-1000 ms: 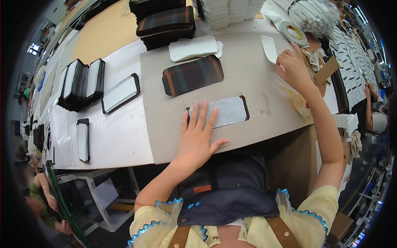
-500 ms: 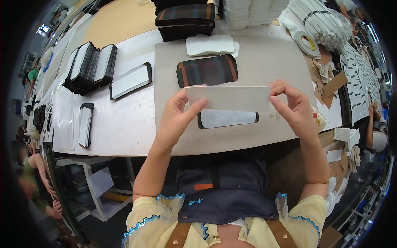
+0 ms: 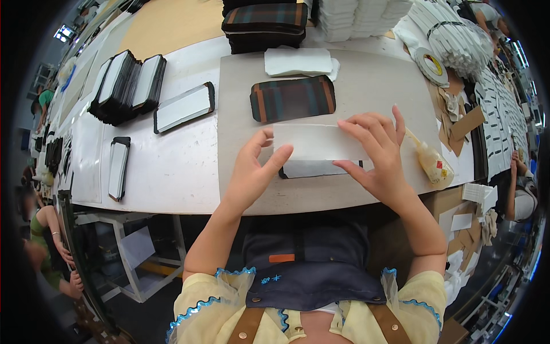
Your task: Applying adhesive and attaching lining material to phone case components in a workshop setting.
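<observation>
- Left hand (image 3: 255,172): thumb laid over the near face of a white strip (image 3: 312,142) at its left end, fingers curled at the edge; that end appears to be pinched.
- Right hand (image 3: 378,157): fingers and thumb spread, forefinger reaching across the strip's right part, thumb near its lower edge. Whether the strip is gripped there or only touched cannot be told.
- White strip is found between the two hands. By it, a pale-faced, dark-edged panel (image 3: 315,169) is partly covered; the panel lies on a grey board (image 3: 238,74), its near part seen beside the right thumb. Contact between strip and panel cannot be made out.
- Beyond both hands: a plaid piece (image 3: 293,98), flat, and farther off, white sheets (image 3: 297,62).
- To the right of the right hand, near it: a yellowish pouch (image 3: 433,163) with a pointed tip. Farther out and beyond: a tape roll (image 3: 431,67).
- Well left of the left hand: a black-edged panel (image 3: 184,108), with a stack of similar panels (image 3: 117,86) past it.
- Step in hand, as judged: the strip being positioned over the panel.
- Next move, as judged: both ends should be kept level, strip edges matched to the panel's outline, and fingertips kept clear of the underside.
</observation>
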The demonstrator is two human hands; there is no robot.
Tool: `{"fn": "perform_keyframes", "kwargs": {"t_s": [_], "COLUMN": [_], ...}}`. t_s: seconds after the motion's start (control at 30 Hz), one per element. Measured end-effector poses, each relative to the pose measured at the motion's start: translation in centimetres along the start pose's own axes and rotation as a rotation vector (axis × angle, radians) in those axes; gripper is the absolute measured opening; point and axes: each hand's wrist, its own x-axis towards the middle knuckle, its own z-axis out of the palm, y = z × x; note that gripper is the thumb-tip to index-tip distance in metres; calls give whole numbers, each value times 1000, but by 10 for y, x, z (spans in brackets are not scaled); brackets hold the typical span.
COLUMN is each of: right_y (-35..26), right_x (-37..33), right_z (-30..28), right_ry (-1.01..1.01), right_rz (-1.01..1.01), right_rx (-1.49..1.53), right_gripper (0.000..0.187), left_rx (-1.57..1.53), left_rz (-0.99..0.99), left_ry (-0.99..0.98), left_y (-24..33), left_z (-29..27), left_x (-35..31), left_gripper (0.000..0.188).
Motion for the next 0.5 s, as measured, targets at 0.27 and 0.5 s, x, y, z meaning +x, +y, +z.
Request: {"fn": "perform_keyframes", "kwargs": {"t_s": [0.27,0.5], "right_y": [24,23], "right_x": [-18,-16], "right_z": [14,23], "right_ry": [-250,-286], "right_rz": [112,82], "right_rx": [136,147], "right_gripper": [54,56], "left_rx": [837,876], "left_rz": [315,342], "left_ry": [181,202], "left_y": [-31,-38], "left_z": [-15,-8], "left_x": [-23,-27], "left_gripper": [27,27]}}
